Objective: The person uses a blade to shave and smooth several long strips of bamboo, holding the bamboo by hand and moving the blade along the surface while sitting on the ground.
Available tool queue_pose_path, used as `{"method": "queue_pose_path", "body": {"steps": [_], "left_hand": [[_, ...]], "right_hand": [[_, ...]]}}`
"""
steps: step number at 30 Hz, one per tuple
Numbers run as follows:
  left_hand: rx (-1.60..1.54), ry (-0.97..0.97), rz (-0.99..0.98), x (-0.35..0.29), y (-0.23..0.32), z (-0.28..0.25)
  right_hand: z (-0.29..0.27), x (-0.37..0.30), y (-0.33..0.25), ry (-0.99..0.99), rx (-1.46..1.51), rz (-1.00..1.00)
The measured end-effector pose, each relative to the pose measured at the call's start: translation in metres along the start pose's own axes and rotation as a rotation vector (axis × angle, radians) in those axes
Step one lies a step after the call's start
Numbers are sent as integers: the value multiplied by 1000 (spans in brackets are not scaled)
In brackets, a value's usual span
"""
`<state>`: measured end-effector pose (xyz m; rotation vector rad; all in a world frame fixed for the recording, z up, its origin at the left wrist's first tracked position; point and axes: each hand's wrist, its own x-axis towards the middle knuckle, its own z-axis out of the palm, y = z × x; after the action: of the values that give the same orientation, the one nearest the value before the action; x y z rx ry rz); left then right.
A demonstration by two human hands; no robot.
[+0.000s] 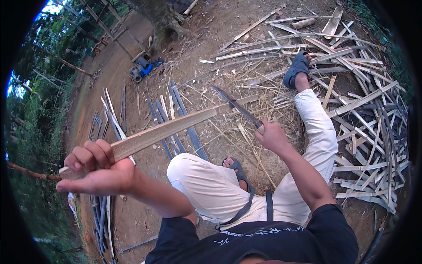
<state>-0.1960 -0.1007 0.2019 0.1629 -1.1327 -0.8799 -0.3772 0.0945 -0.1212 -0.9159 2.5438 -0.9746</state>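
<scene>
A long, flat bamboo strip (169, 128) slants from the left up toward the middle of the view. My left hand (99, 169) is closed round its near end, fingers curled over the top and thumb stretched along underneath. In my right hand (271, 135) is a machete (239, 108), gripped by its short handle. Its dark, slightly curved blade points up and left, crossing the bamboo strip near the far end. Whether the edge bites into the strip I cannot tell. My legs in pale trousers (318, 123) are spread on either side below the strip.
A big pile of split bamboo (365, 105) covers the right side, by my outstretched sandalled foot (299, 68). Thin shavings (268, 94) litter the dirt ahead. Dark bamboo slats (187, 119) lie beneath the strip. Farther off are a tree trunk (154, 20) and dark pipe-like pieces (140, 70) beside blue material.
</scene>
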Motion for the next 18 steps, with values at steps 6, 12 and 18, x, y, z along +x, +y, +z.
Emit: {"method": "queue_pose_path", "body": {"steps": [6,12,18], "left_hand": [[64,76,35,8,15,-14],[70,12,-16,25,-22,1],[144,-3,0,58,-25,-39]], "right_hand": [[-10,-37,-70,62,303,-424],[51,30,69,38,8,116],[40,20,-26,61,217,-287]]}}
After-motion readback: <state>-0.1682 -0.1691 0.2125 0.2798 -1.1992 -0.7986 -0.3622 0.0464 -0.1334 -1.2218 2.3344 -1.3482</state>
